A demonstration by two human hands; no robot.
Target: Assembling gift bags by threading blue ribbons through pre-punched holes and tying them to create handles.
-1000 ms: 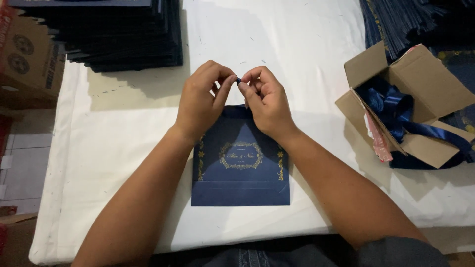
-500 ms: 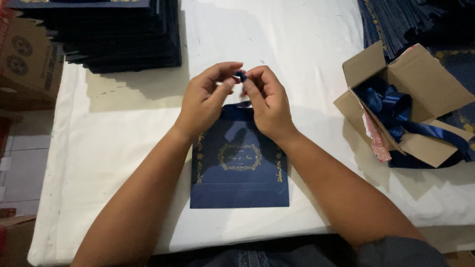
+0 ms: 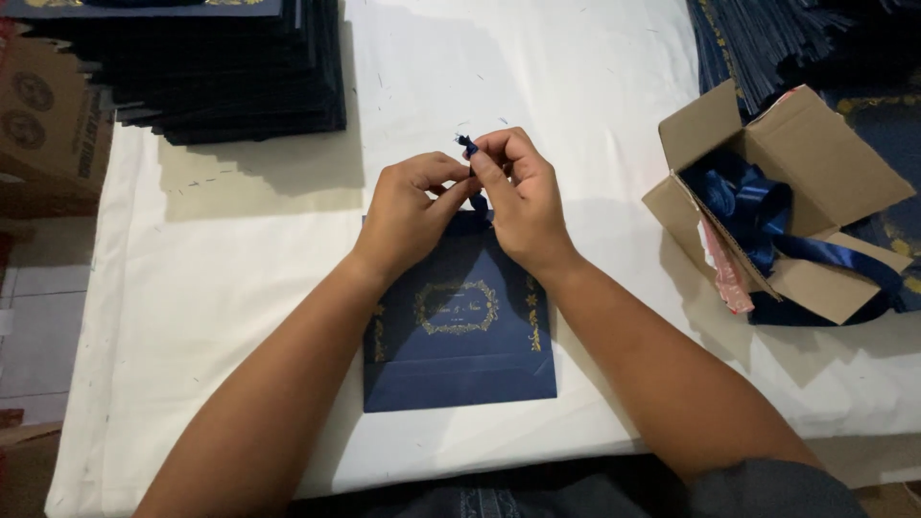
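A flat navy blue paper bag (image 3: pixel 460 336) with a gold ornamental frame lies on the white tablecloth (image 3: pixel 240 288) in front of me. My left hand (image 3: pixel 413 216) and my right hand (image 3: pixel 518 197) meet at its far edge. Both pinch a short piece of dark blue ribbon (image 3: pixel 469 149) whose end sticks up between the fingertips. The bag's top edge is hidden under my fingers.
A tall stack of the same navy bags (image 3: pixel 192 67) stands at the far left, beside a brown cardboard box (image 3: pixel 48 105). At the right an open cardboard box (image 3: pixel 796 192) holds coils of blue satin ribbon (image 3: pixel 758 211). More navy bags (image 3: pixel 796 38) lie behind it.
Both hands stay at the bag's top edge. The fingers have worked the ribbon, and its end now pokes up higher between the fingertips.
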